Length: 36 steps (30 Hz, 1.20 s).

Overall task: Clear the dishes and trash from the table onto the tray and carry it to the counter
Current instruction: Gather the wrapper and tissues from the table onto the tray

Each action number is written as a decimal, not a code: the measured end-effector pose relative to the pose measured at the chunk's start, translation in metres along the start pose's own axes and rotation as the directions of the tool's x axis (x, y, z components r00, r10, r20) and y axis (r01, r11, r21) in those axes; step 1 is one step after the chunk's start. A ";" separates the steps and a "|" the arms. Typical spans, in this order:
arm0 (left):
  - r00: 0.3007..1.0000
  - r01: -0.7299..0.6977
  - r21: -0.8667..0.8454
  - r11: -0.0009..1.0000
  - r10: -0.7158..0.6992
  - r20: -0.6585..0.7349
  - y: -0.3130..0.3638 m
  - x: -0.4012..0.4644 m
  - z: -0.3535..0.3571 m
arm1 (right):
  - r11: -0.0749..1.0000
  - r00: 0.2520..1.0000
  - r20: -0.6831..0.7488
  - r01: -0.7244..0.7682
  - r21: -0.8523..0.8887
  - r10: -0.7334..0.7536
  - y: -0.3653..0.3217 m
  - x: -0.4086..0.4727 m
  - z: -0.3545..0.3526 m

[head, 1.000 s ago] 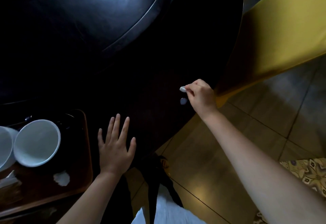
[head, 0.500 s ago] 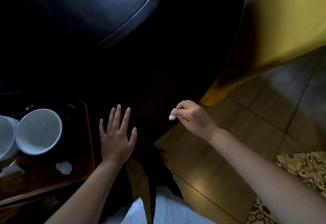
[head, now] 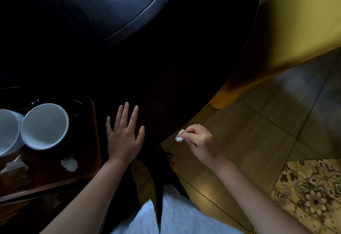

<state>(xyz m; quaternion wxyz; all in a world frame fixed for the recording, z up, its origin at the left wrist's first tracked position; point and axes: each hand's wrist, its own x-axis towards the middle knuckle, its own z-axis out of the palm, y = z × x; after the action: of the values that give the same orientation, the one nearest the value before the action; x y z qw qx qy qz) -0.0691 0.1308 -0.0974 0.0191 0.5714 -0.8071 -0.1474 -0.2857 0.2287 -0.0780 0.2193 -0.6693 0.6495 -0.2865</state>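
My right hand (head: 202, 144) pinches a small white wad of tissue (head: 179, 136) in its fingertips, just off the near edge of the dark round table (head: 166, 67). Flat on the table top, fingers spread, lies my left hand (head: 124, 135), holding nothing. To its left a brown wooden tray (head: 93, 141) carries two white bowls (head: 44, 126) (head: 7, 132), a crumpled white tissue (head: 69, 163) and a tissue packet (head: 13, 169).
A raised dark turntable (head: 92, 3) fills the table's middle. A chair in a yellow cover (head: 295, 27) stands at the right. Beige floor tiles (head: 258, 132) and a patterned rug (head: 311, 193) lie below my right arm.
My right hand lifted the small white scrap off the table and drew it back toward me, down and left past the table's edge. My left hand stayed flat on the table.
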 end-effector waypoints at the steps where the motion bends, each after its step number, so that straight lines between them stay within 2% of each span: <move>1: 1.000 0.010 -0.043 0.999 -0.010 -0.003 0.001 0.000 -0.003 | 0.999 0.998 -0.053 -0.038 0.032 0.040 -0.003 -0.002 0.002; 3: 0.998 0.048 -0.247 0.968 -0.058 -0.033 0.010 -0.004 -0.014 | 0.986 0.979 -0.151 -0.123 0.111 0.139 -0.010 -0.004 0.005; 4: 0.997 0.018 -0.358 0.933 -0.045 -0.068 0.017 -0.007 -0.021 | 0.973 0.962 -0.189 -0.168 0.156 0.197 -0.013 -0.003 0.006; 5: 0.992 -0.072 -0.416 0.906 0.024 -0.120 0.026 -0.012 -0.028 | 0.953 0.941 -0.215 -0.215 0.211 0.260 -0.016 -0.002 0.008; 7: 0.952 -0.299 -0.397 0.868 0.240 -0.191 0.046 -0.025 -0.032 | 0.893 0.897 -0.220 -0.299 0.336 0.383 -0.024 0.003 0.011; 8: 0.929 -0.368 -0.387 0.845 0.320 -0.186 0.053 -0.031 -0.030 | 0.865 0.884 -0.207 -0.320 0.387 0.420 -0.028 0.006 0.012; 10: 0.921 -0.389 -0.427 0.816 0.360 -0.151 0.063 -0.037 -0.024 | 0.840 0.880 -0.190 -0.322 0.437 0.436 -0.038 0.012 0.014; 13: 0.939 -0.343 -0.504 0.793 0.310 -0.153 0.065 -0.037 -0.022 | 0.793 0.869 -0.151 -0.342 0.504 0.471 -0.052 0.018 0.014; 17: 0.946 -0.316 -0.542 0.779 0.212 -0.247 0.064 -0.034 -0.032 | 0.706 0.832 -0.133 -0.360 0.610 0.539 -0.068 0.023 0.012; 22: 0.949 -0.260 -0.605 0.752 0.083 -0.304 0.055 -0.040 -0.044 | 0.733 0.885 -0.079 -0.326 0.597 0.459 -0.084 0.027 0.013; 24: 0.951 -0.225 -0.629 0.744 0.026 -0.308 0.048 -0.044 -0.048 | 0.825 0.922 -0.106 -0.277 0.492 0.373 -0.084 0.027 0.016; 26: 0.954 -0.199 -0.629 0.751 0.000 -0.301 0.037 -0.050 -0.054 | 0.959 0.953 -0.207 -0.175 0.222 0.221 -0.079 0.025 0.025; 27: 0.954 -0.190 -0.621 0.761 -0.006 -0.299 0.031 -0.054 -0.056 | 0.990 0.966 -0.219 -0.133 0.047 0.140 -0.075 0.024 0.032; 29: 0.953 -0.175 -0.605 0.777 -0.020 -0.302 0.014 -0.064 -0.061 | 0.959 0.990 -0.121 -0.107 -0.263 0.077 -0.069 0.022 0.047; 31: 0.948 -0.160 -0.591 0.791 -0.045 -0.316 -0.003 -0.075 -0.066 | 0.893 0.993 0.031 -0.092 -0.440 0.118 -0.069 0.021 0.063; 36: 0.932 -0.089 -0.560 0.824 -0.129 -0.338 -0.047 -0.104 -0.074 | 0.836 0.962 0.188 -0.067 -0.544 0.199 -0.065 0.021 0.091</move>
<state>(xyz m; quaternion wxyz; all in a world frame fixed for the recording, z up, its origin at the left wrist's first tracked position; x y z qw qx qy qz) 0.0245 0.1973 -0.0245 0.3342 0.5653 -0.7030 -0.2729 -0.1765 0.2042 -0.0999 0.1206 -0.6859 0.7176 0.0031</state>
